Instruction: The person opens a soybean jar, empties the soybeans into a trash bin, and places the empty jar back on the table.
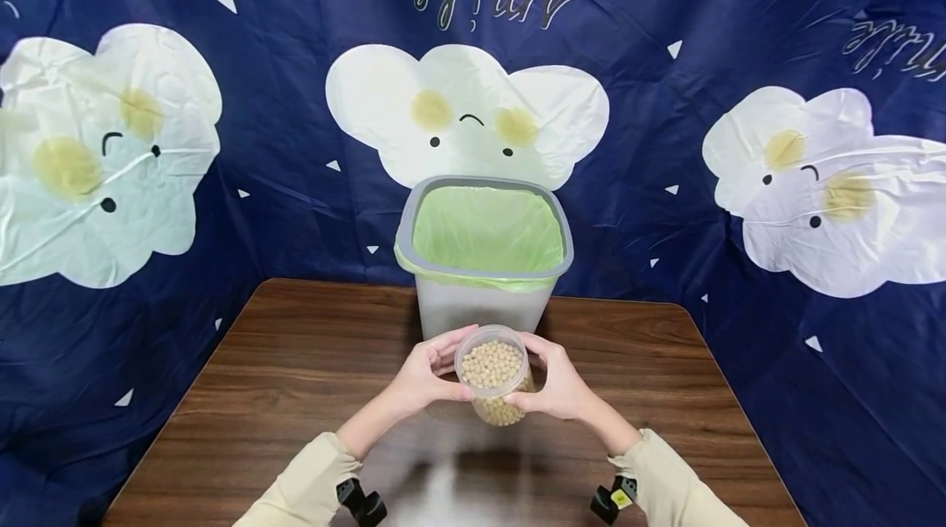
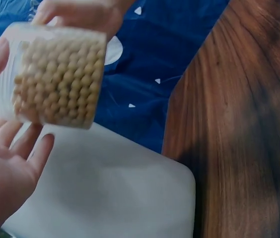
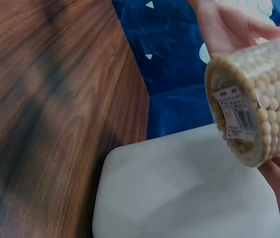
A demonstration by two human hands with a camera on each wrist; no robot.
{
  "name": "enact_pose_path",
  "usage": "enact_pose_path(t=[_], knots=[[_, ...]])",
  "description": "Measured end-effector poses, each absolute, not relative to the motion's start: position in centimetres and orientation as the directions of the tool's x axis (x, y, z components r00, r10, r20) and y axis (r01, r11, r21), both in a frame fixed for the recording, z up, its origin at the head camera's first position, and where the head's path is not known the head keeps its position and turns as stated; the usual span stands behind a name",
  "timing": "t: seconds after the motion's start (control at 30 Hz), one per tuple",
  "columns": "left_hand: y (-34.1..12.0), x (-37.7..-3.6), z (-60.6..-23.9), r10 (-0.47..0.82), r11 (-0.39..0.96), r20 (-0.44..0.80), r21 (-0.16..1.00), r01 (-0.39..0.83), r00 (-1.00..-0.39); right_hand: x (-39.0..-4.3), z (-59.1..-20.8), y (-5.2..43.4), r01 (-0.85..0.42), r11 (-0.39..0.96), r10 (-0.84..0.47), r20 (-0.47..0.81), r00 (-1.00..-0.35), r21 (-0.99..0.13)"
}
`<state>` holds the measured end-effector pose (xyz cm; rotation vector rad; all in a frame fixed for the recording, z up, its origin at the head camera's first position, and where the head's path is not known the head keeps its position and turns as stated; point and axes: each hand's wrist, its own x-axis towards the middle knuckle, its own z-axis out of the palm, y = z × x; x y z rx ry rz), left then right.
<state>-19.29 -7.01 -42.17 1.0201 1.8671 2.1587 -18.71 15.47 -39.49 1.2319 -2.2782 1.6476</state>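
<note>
Both hands hold a clear plastic jar [image 1: 493,363] full of small, round, pale beans, raised above the table in front of the bin. My left hand [image 1: 423,378] grips its left side, thumb near the front and fingers behind. On the opposite side my right hand [image 1: 560,383] grips it the same way. Beans fill the jar almost to its rim in the head view. The left wrist view has the jar [image 2: 58,79] sideways between the hands. A white label [image 3: 237,115] with a barcode shows on the jar's base in the right wrist view.
A pale grey bin [image 1: 480,309] with a green liner [image 1: 488,227] and a grey rim stands at the table's back edge, just beyond the jar. The brown wooden table [image 1: 296,396] spreads to both sides. Dark blue cloth [image 1: 281,100] with clouds hangs around it.
</note>
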Motion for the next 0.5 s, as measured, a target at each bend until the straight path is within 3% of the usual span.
enact_pose_path(t=[0.17, 0.3, 0.5], knots=[[-6.4, -18.8, -42.0, 0.368, -0.187, 0.416, 0.909, 0.372, -0.832, -17.8, -38.1, 14.9, -0.653, 0.206, -0.482, 0.505, -0.716, -0.729], [-6.1, -18.7, -42.2, 0.324, -0.163, 0.356, 0.934, 0.319, -0.876, -17.8, -38.0, 14.5, -0.629, 0.281, -0.428, 0.492, -0.758, -0.725], [-7.0, -19.6, -41.9, 0.472, -0.211, 0.294, 0.953, 0.218, -0.831, -18.5, -38.4, 14.9, -0.626, 0.247, -0.446, 0.487, -0.751, -0.74]])
